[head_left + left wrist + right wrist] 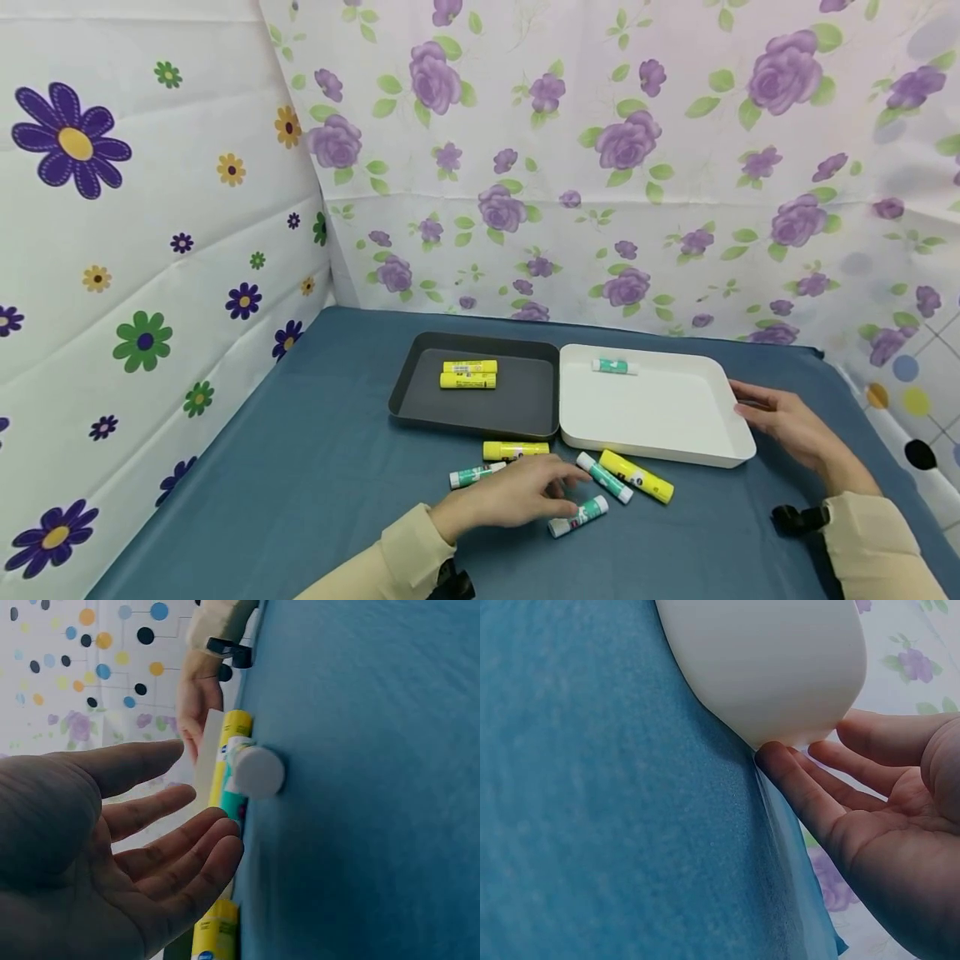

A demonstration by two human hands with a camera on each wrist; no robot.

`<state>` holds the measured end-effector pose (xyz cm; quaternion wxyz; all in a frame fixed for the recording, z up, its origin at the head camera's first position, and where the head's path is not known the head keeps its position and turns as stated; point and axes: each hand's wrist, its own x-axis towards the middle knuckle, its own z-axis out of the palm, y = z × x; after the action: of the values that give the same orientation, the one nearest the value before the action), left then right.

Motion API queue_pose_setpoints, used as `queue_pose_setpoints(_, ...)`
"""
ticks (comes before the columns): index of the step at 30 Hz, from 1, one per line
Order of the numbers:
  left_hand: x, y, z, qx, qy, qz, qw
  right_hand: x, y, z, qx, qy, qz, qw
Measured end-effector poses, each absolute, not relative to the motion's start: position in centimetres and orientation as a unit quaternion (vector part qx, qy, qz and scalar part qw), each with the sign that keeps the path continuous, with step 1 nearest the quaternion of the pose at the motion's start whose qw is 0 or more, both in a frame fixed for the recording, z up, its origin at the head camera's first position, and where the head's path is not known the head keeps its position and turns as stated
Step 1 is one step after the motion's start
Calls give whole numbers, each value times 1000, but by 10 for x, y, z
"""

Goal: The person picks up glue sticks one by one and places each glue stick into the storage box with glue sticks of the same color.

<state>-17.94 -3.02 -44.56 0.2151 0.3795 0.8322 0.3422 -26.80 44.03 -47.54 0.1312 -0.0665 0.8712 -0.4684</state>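
Note:
My left hand (517, 492) hovers over the cloth, fingers spread and a little bent, with nothing held. Just beside its fingertips lies a teal glue stick (577, 517), whose white end (259, 772) faces the left wrist camera. Another teal glue stick (604, 477) is close to a yellow glue stick (636, 477). Behind the hand are a third teal glue stick (477, 475), partly covered, and a yellow glue stick (516, 451). My right hand (787, 425) touches the right end of the white tray (660, 417) with its fingertips and thumb (870, 735).
Left of the white tray, and against it, stands a dark grey tray (517, 408) with two yellow glue sticks (468, 381). One teal glue stick (613, 367) lies in the white tray. A blue cloth (315, 467) covers the table; flowered curtains (525, 167) hang behind and left.

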Motion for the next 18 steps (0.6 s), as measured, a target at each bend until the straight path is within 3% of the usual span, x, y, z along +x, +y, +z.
queue_pose_setpoints(4,-178,-28,-454,386,840,307,225,-268,440,-475,-66,872,-467,132)
queue_pose_setpoints(18,-184,-26,-486,410,849,273,191,-267,440,-475,-68,873,-466,129)
